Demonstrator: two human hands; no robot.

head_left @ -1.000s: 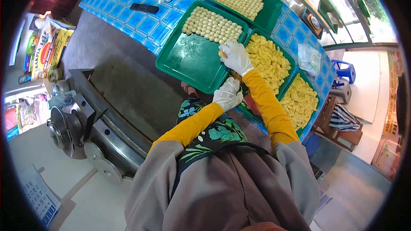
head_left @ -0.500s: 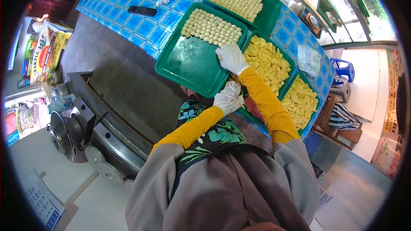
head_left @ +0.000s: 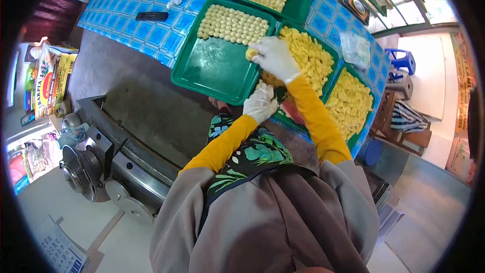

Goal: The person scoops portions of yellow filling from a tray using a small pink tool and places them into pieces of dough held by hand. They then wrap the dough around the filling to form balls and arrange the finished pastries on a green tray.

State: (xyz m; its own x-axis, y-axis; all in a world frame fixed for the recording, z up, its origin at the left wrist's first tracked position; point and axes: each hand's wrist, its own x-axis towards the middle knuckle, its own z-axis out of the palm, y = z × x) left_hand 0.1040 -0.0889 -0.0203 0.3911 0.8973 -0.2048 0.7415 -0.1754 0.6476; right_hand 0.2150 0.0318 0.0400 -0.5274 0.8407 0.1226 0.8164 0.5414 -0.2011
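My right hand point(head_left: 276, 58), in a white glove, pinches a small pale-yellow dough ball point(head_left: 251, 53) over the right rim of a green tray point(head_left: 212, 68). Rows of round dough balls point(head_left: 233, 24) fill the far part of that tray. My left hand point(head_left: 260, 104), also gloved, is closed by the tray's near right corner; what its fingers hold, if anything, is hidden. Just beyond it shows some brownish stuff point(head_left: 272, 79), partly covered by my hands. To the right of my right hand lie flattened yellow dough pieces point(head_left: 310, 58) in another green tray.
Another green tray point(head_left: 301, 1) with rows of balls stands at the back. More yellow pieces point(head_left: 349, 102) fill a tray at right. A plastic bag point(head_left: 355, 50), a black remote point(head_left: 152, 16) and crumpled tissue point(head_left: 174, 0) lie on the blue tablecloth point(head_left: 121, 35). Metal equipment point(head_left: 136, 167) stands at left.
My right hand has drawn back from the row of balls toward the tray's right rim, and a dough ball now shows in its fingers. My left hand stays low by the corner. The view has shifted slightly.
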